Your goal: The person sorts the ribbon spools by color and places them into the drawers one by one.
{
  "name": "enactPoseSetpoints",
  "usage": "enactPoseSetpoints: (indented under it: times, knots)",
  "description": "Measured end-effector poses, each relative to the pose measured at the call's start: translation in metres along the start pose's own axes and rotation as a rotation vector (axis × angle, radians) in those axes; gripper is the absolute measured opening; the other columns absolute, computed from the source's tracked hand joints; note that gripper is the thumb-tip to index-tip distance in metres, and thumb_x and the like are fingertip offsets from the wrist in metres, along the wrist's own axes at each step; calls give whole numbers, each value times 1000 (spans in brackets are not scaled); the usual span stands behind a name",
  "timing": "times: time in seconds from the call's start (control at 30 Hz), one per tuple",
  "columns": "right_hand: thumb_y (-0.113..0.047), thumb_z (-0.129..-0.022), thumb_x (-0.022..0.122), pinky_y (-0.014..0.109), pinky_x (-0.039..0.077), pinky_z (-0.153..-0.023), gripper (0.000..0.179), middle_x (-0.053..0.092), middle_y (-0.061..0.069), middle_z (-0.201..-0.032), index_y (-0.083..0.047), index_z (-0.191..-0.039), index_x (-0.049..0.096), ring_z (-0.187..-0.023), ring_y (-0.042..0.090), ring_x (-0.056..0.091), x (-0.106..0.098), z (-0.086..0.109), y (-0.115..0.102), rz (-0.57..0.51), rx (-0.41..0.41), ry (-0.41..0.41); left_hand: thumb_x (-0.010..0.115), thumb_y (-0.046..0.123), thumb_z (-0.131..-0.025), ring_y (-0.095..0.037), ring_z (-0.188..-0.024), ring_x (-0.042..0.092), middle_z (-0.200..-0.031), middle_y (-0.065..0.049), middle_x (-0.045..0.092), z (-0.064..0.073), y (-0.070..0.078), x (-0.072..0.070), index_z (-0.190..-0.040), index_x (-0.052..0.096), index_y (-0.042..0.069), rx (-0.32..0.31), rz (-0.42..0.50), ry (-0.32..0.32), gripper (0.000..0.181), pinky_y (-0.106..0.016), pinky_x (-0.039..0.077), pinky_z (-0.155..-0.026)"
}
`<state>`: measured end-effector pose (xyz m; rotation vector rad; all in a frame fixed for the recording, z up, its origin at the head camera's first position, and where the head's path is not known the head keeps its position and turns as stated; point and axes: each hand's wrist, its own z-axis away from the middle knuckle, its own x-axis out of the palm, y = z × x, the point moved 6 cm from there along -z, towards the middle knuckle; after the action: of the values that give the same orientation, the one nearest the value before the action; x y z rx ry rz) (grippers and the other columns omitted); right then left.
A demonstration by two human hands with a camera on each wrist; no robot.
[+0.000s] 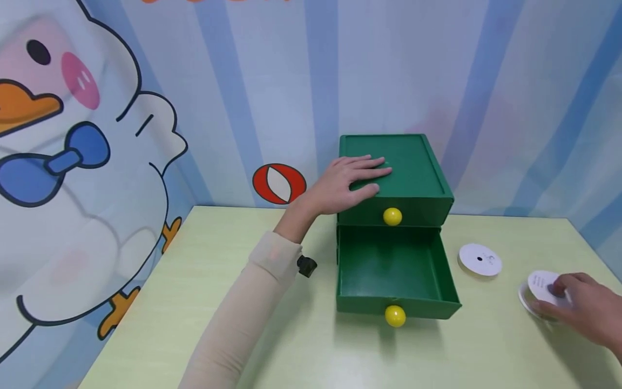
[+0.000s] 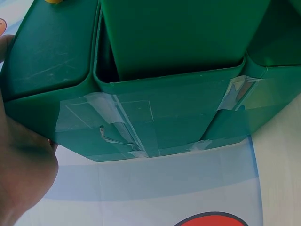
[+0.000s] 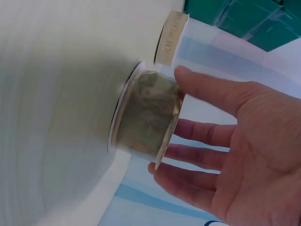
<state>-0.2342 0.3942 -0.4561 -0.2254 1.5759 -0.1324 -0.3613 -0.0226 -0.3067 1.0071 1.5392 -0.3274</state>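
My left hand (image 1: 347, 183) lies on the top of a green drawer cabinet (image 1: 413, 162), its fingers spread. Below its upper drawer, which is closed and has a yellow knob (image 1: 392, 216), a lower drawer (image 1: 389, 270) is pulled out, its inside bare. At the right of the table my right hand (image 1: 580, 305) holds a ribbon spool (image 3: 148, 113) by its upper disc, thumb at one side of the rim and fingers at the other. The spool has white end discs and shiny olive-gold ribbon. A second spool (image 1: 480, 260) lies flat beside the cabinet.
The pale table (image 1: 204, 302) runs back to a blue striped backdrop (image 1: 272, 81) with a cartoon duck (image 1: 63, 232). Clear tape (image 2: 108, 108) joins the cabinet's side sections. A second yellow knob (image 1: 395, 316) sticks out from the lower drawer.
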Motion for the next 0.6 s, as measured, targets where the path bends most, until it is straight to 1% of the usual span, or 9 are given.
enactPoseSetpoints:
  times: [0.1, 0.2, 0.33, 0.37, 0.47, 0.53, 0.57, 0.6]
  knots:
    - [-25, -86, 88, 61, 53, -69, 55, 56, 47, -106, 19, -101, 59, -83, 49, 63, -1, 0, -2, -5, -9, -3, 50, 39, -110, -20, -163, 22, -171, 2, 37, 0, -1, 0, -160, 51, 24, 2, 2, 0, 52, -46, 13, -131]
    - [-29, -88, 86, 59, 52, -66, 58, 59, 43, -102, 20, -104, 58, -81, 47, 63, 3, 2, 0, -10, 24, -24, 49, 39, -110, -20, -163, 22, -171, 2, 37, 1, 0, 1, -160, 51, 24, 8, 10, -1, 52, -46, 13, -132]
    - [-33, -93, 80, 55, 51, -63, 63, 62, 40, -99, 22, -109, 56, -80, 47, 64, 7, 4, -2, -25, 85, -47, 49, 39, -110, -20, -163, 22, -171, 2, 38, 2, 0, 1, -160, 51, 24, 6, 18, 3, 52, -45, 12, -132]
    - [-33, -94, 79, 54, 51, -63, 63, 62, 40, -98, 23, -109, 55, -79, 47, 64, 7, 5, -4, -28, 93, -46, 49, 39, -110, -20, -163, 22, -171, 2, 38, 2, -1, 2, -160, 51, 24, 5, 19, 4, 52, -45, 12, -132]
    - [-30, -95, 78, 56, 50, -63, 60, 61, 41, -98, 23, -111, 53, -79, 47, 62, 7, 8, -8, -40, 103, -5, 49, 38, -110, -20, -163, 23, -171, 2, 38, 2, -1, 1, -160, 51, 24, 1, 19, 7, 52, -45, 13, -131]
    - [-27, -95, 77, 65, 51, -74, 59, 57, 46, -111, 24, -110, 54, -94, 57, 60, 8, 9, -10, -39, 87, 31, 49, 38, -110, -21, -162, 23, -171, 2, 38, 3, 0, 1, -160, 50, 24, 1, 18, 7, 52, -45, 14, -131]
    - [-25, -95, 77, 69, 50, -82, 56, 54, 49, -117, 24, -108, 55, -103, 62, 56, 8, 10, -11, -35, 70, 59, 49, 37, -110, -21, -162, 23, -171, 2, 39, 3, 1, 1, -160, 51, 24, 1, 18, 6, 52, -45, 14, -131]
    - [-23, -95, 77, 73, 46, -91, 54, 50, 52, -124, 25, -107, 55, -113, 66, 51, 8, 11, -11, -33, 51, 86, 50, 37, -110, -21, -162, 24, -171, 2, 39, 3, 1, 1, -160, 51, 24, 1, 19, 4, 52, -44, 14, -131]
